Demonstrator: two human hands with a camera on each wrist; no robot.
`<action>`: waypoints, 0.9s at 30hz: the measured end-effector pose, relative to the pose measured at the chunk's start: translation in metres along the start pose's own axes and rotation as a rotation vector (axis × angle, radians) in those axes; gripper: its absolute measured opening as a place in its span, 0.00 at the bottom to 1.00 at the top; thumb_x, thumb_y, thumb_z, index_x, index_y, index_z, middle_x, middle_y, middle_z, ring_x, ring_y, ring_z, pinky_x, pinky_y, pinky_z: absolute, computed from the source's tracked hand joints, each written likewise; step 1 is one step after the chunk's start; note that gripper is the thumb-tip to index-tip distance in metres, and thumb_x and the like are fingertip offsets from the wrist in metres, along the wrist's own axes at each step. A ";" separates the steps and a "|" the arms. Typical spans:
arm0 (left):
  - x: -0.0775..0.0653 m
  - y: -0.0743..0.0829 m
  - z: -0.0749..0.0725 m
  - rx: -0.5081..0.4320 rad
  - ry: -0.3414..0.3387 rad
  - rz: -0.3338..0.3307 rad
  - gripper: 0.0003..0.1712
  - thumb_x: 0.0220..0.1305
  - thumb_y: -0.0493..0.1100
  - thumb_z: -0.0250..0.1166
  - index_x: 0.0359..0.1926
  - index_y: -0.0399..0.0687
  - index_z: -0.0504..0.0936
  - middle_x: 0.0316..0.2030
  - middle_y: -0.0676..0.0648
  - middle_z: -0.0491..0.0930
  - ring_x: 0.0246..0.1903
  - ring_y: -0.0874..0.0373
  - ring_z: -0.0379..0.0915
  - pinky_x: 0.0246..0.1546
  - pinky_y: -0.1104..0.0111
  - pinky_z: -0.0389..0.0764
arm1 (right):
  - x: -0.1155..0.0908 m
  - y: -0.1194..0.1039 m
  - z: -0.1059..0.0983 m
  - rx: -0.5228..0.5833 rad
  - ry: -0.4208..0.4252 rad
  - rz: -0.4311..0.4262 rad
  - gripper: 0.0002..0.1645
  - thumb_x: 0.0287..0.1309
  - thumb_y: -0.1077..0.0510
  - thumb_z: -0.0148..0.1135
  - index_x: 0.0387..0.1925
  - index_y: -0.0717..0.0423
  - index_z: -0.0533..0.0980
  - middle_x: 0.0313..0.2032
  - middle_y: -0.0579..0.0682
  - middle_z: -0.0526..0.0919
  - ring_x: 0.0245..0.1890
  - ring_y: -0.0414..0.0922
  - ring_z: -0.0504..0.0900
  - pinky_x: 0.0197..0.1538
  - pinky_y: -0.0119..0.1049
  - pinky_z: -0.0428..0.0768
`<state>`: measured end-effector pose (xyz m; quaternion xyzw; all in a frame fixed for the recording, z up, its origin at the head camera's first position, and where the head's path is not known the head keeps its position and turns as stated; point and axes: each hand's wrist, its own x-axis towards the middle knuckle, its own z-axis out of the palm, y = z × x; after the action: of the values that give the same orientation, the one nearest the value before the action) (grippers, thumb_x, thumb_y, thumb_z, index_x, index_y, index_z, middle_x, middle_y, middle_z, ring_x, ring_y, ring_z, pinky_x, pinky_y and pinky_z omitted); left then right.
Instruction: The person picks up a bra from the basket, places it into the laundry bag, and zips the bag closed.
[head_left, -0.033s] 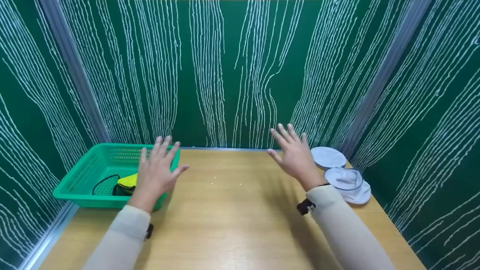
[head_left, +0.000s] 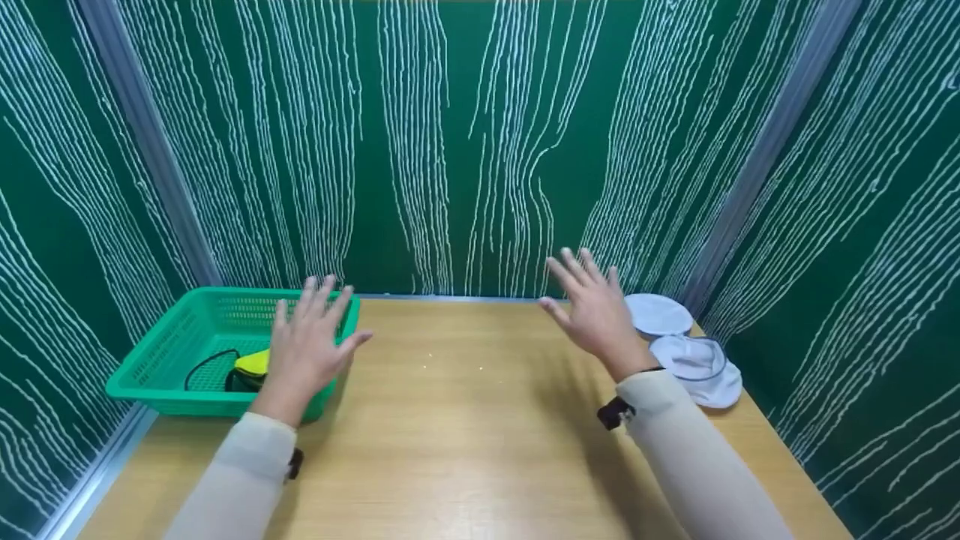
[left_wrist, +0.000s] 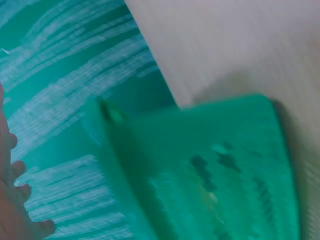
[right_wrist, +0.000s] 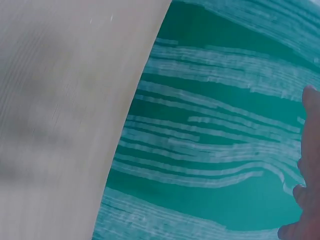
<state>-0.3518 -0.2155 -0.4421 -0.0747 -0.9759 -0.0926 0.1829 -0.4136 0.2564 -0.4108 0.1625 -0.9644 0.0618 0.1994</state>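
Note:
Fingers spread, my left hand (head_left: 306, 351) is raised over the right side of a green plastic basket (head_left: 180, 403). It holds nothing. Inside the basket lies a yellow and black item (head_left: 253, 363) with a thin black cord; my hand and wrist partly cover it. My right hand (head_left: 598, 319), also spread and holding nothing, hovers above the table beside a white round flat piece (head_left: 660, 315) with a thin rim. Just nearer lies a white cloth item (head_left: 701, 379) with a dark-edged ring; its exact kind is unclear. Fingers show at the edges of both wrist views.
The wooden table (head_left: 450, 435) runs back to a green wall (head_left: 472, 150) streaked with wavy white lines. Similar panels stand left and right, joined by grey metal posts (head_left: 765, 150). Dark wrist straps sit at both cuffs.
My left hand has shifted slightly left and down. The right hand has moved a little to the right. The basket and the white items have not moved.

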 end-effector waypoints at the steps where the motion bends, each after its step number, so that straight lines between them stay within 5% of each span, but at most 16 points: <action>1: -0.002 -0.007 0.000 -0.020 -0.015 -0.026 0.54 0.80 0.81 0.52 0.93 0.60 0.56 0.94 0.42 0.46 0.93 0.35 0.38 0.86 0.23 0.43 | 0.000 0.008 -0.002 0.005 -0.011 0.015 0.50 0.83 0.20 0.43 0.93 0.35 0.52 0.93 0.48 0.46 0.94 0.61 0.42 0.88 0.78 0.40; 5: -0.007 -0.028 0.004 -0.102 -0.113 -0.136 0.51 0.83 0.71 0.61 0.92 0.51 0.58 0.90 0.32 0.53 0.89 0.27 0.47 0.80 0.20 0.56 | -0.004 0.042 -0.004 0.018 -0.062 0.093 0.50 0.85 0.22 0.44 0.94 0.38 0.50 0.93 0.52 0.44 0.93 0.64 0.40 0.87 0.78 0.39; 10: -0.012 -0.033 0.010 -0.205 -0.269 -0.231 0.51 0.84 0.68 0.61 0.89 0.40 0.60 0.84 0.24 0.63 0.83 0.23 0.60 0.79 0.27 0.69 | -0.021 0.085 0.004 0.052 -0.107 0.192 0.46 0.88 0.36 0.54 0.92 0.52 0.55 0.91 0.64 0.52 0.91 0.70 0.47 0.88 0.77 0.44; 14: -0.013 -0.029 0.013 -0.228 -0.290 -0.253 0.47 0.85 0.67 0.60 0.86 0.36 0.67 0.80 0.27 0.72 0.79 0.26 0.69 0.79 0.31 0.71 | -0.036 0.110 0.015 0.073 -0.150 0.260 0.41 0.88 0.42 0.56 0.85 0.64 0.65 0.82 0.73 0.67 0.84 0.75 0.63 0.85 0.75 0.59; 20: -0.012 -0.024 0.015 -0.280 -0.339 -0.279 0.46 0.87 0.66 0.57 0.87 0.37 0.65 0.82 0.29 0.70 0.71 0.32 0.77 0.78 0.33 0.73 | -0.055 0.135 0.026 0.117 -0.314 0.432 0.36 0.89 0.45 0.55 0.76 0.72 0.72 0.71 0.76 0.78 0.69 0.73 0.79 0.77 0.75 0.73; 27: -0.008 -0.023 0.016 -0.310 -0.375 -0.288 0.43 0.88 0.64 0.57 0.87 0.40 0.66 0.83 0.31 0.69 0.64 0.37 0.79 0.79 0.34 0.73 | -0.078 0.159 0.035 0.276 -0.481 0.600 0.41 0.87 0.44 0.56 0.75 0.78 0.68 0.66 0.76 0.79 0.58 0.65 0.81 0.74 0.69 0.78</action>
<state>-0.3541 -0.2354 -0.4632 0.0220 -0.9675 -0.2504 -0.0293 -0.4123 0.4219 -0.4828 -0.0908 -0.9708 0.2064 -0.0822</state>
